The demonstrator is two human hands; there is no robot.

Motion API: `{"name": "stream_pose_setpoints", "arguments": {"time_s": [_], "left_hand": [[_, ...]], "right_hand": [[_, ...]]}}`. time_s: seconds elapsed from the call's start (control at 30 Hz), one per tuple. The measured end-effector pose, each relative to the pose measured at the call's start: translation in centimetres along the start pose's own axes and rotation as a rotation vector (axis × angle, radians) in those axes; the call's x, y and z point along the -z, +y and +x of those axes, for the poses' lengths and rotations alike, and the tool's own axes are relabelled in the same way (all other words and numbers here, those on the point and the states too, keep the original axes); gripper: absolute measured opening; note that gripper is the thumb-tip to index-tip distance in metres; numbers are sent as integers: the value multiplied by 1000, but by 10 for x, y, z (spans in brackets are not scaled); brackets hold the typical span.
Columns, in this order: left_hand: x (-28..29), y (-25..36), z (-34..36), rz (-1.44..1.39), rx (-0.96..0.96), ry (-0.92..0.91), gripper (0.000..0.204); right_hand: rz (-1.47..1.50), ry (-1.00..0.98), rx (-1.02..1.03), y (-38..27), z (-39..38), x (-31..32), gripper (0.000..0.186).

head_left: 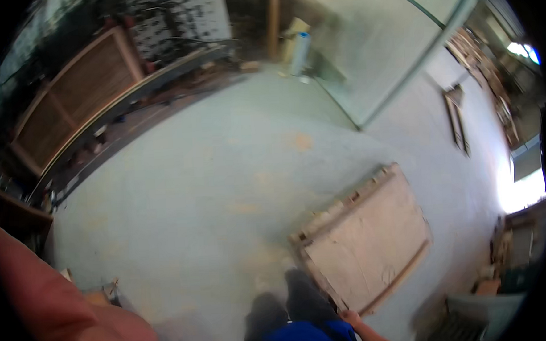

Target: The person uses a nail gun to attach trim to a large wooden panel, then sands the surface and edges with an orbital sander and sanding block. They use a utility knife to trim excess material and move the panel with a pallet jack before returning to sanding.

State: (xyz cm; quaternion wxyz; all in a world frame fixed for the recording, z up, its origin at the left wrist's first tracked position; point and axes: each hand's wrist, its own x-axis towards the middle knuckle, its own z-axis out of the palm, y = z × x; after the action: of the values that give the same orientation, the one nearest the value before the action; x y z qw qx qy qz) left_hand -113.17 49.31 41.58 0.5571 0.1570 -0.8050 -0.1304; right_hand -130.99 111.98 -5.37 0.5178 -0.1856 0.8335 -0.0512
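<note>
- The right hand (350, 316) has its grip closed on the near corner of a wooden panel (369, 246), with no visible gap between skin and edge.
- The left arm (89, 322) looms blurred at lower left; its fingers cannot be made out, so whether that grip is open or holding anything cannot be told.
- The panel lies aslant at the person's right, just beside the legs (298, 292), over the pale floor (164, 207); whether it rests there or is lifted is unclear.
- Judging progress: taking hold looks done, letting go is not; what else remains cannot be told.
</note>
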Motion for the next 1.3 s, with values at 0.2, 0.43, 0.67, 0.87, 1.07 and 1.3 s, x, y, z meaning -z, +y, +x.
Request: {"name": "stream_pose_setpoints", "arguments": {"time_s": [0.2,0.43,0.67,0.87,1.07,1.3], "left_hand": [[95,-50,23,279,242,216,47],[267,-113,15,449,494,407,43],[484,-141,-6,750,457,568,40],[614,-241,-18,972,508,722,37],[725,-322,-31,1229,559,838,34],[886,-396,-33,1456,615,982,31]], "right_hand": [[-91,38,328,-189,184,141,30],[-378,-133,851,-685,241,149,25],[-633,-383,1117,-996,153,-34,21],[-759,-539,1080,-1193,138,-167,19],[-905,-705,1105,-1376,122,-314,18],[-1050,-780,963,-1563,138,-447,18]]}}
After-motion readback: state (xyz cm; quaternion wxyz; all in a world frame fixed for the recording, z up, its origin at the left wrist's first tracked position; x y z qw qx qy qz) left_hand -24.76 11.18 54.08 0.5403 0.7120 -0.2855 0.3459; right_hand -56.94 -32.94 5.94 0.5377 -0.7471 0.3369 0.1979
